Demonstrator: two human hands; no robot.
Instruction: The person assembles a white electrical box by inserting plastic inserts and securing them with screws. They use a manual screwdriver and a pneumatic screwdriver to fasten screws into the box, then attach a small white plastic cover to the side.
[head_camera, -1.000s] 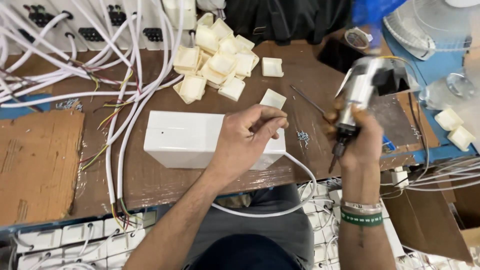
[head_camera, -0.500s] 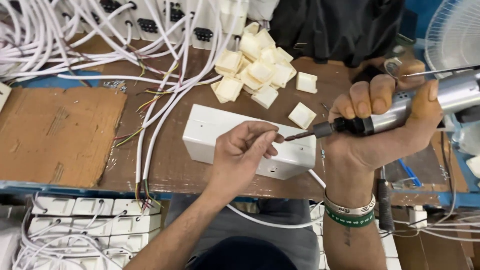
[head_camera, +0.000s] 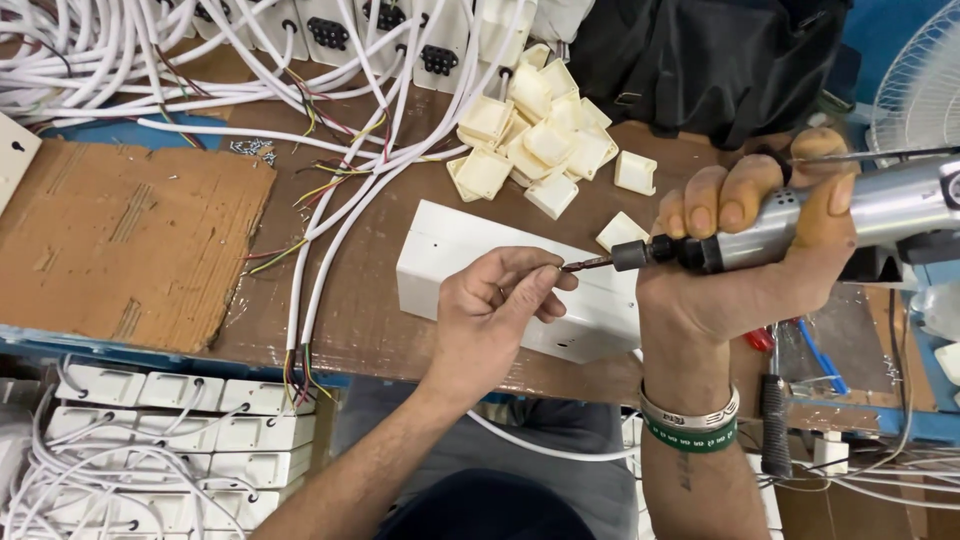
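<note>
A long white plastic box (head_camera: 455, 255) lies on the brown bench top. My right hand (head_camera: 745, 255) grips a silver electric screwdriver (head_camera: 860, 210) held level, its bit pointing left. My left hand (head_camera: 495, 310) hovers over the box with fingertips pinched at the tip of the bit (head_camera: 585, 264). A tiny screw may sit between those fingers, but it is too small to make out. Green and silver bands circle my right wrist (head_camera: 692, 420).
A heap of small cream plastic caps (head_camera: 535, 140) lies behind the box. White cables (head_camera: 330, 150) with coloured cores cross the bench. A cardboard sheet (head_camera: 120, 240) lies left. White switch boxes (head_camera: 170, 430) fill a shelf below. A fan (head_camera: 915, 90) stands at right.
The screwdriver has swung from upright to level, its bit now meeting my left fingertips over the box. The view has shifted closer and leftward.
</note>
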